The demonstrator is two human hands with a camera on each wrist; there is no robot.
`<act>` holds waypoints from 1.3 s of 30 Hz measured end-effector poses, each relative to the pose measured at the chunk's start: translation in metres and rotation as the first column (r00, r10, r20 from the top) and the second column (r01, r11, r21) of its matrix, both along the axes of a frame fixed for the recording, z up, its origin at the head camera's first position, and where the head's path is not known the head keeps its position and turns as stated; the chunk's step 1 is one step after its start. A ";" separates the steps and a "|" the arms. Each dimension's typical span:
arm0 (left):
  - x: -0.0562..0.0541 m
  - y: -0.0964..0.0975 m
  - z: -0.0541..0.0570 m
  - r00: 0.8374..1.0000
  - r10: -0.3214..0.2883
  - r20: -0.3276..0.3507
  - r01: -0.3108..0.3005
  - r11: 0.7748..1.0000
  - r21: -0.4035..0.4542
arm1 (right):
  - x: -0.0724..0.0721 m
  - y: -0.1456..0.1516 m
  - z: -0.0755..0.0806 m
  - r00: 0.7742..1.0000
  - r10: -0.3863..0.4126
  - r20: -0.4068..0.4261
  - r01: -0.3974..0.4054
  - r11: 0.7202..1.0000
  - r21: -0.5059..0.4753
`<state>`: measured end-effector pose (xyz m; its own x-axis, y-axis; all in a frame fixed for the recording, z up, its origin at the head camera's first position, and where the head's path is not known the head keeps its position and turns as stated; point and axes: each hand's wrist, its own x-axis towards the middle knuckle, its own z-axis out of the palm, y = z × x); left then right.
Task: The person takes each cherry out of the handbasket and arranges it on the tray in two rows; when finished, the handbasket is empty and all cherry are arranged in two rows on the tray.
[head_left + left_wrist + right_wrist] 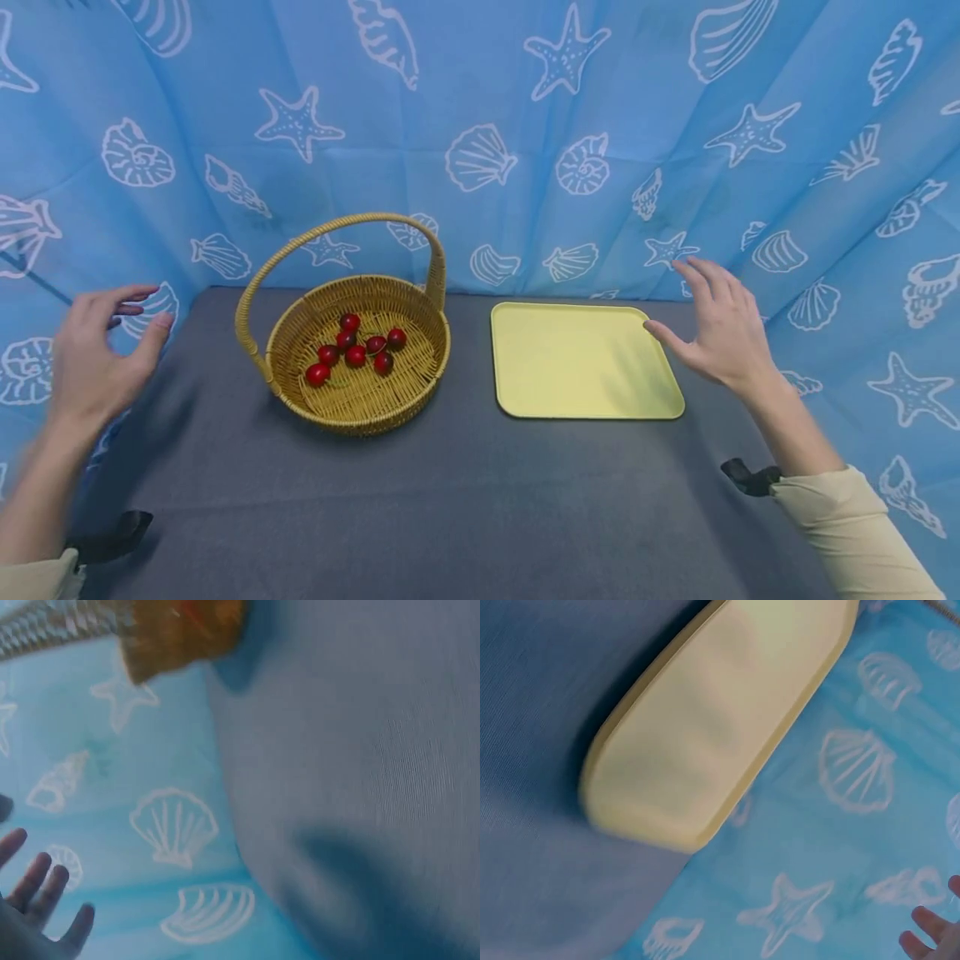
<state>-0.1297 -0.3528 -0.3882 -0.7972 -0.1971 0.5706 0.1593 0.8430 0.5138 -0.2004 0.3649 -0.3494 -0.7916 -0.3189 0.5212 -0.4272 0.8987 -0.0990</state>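
A round wicker basket (360, 421) with a tall arched handle stands left of the middle of the table. Several dark red cherries or cherry-like fruits (356, 356) lie on its bottom. To the right is a flat yellow tray (577, 358) with nothing on it; the right wrist view shows its rounded end too. My left hand (101, 354) hovers in the air left of the basket, fingers relaxed and holding nothing. Over the tray's right edge my right hand (720, 329) is raised, its fingers spread, also holding nothing.
A dark grey cloth (465, 517) covers the table. Behind it and at both sides hangs a blue curtain (510, 225) with white shells and starfish. Black straps (750, 477) sit at both wrists, beside the light sleeves (847, 517).
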 end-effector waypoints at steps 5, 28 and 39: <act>0.013 0.017 -0.003 0.999 -0.042 0.029 0.033 0.962 0.272 | 0.002 -0.033 0.001 0.993 0.110 0.042 -0.106 0.989 -0.103; 0.077 0.123 -0.021 0.975 -0.203 0.096 0.021 0.510 0.860 | -0.002 -0.162 -0.006 0.787 0.502 0.360 -0.299 0.819 -0.489; 0.080 0.151 -0.039 0.952 -0.184 0.246 -0.057 0.682 0.729 | -0.024 -0.225 -0.011 0.637 0.631 0.442 -0.377 0.756 -0.535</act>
<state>-0.0500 -0.2018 -0.4273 -0.9199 -0.3914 0.0243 -0.0514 0.1818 0.9820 -0.2243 0.1397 -0.3606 -0.7342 -0.6501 0.1956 -0.5447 0.3922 -0.7413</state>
